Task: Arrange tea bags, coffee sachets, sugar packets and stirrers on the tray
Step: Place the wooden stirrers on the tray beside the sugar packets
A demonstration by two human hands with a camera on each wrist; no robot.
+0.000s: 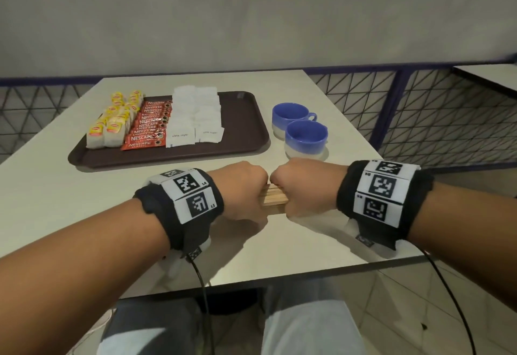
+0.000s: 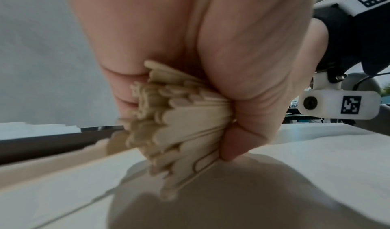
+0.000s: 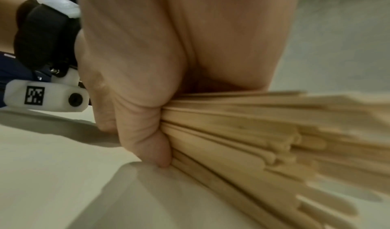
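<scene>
- We held a bundle of wooden stirrers (image 1: 274, 197) in both fists: our left hand (image 1: 242, 190) was curled tight round one end and our right hand (image 1: 303, 186) round the other.
- The bundle sat just above the white table (image 1: 56, 186), near its front edge, and well apart from the tray.
- The brown tray (image 1: 246, 119) had bare room on its right side.
- On the tray lay tea bags (image 1: 112, 125) on the left, then red coffee sachets (image 1: 148, 128), then white sugar packets (image 1: 195, 114).
- Two blue cups (image 1: 305, 133) stood just beside the tray, on its right.
- Behind the table we saw a grey wall (image 1: 251, 18) and a wire fence (image 1: 447, 114).
</scene>
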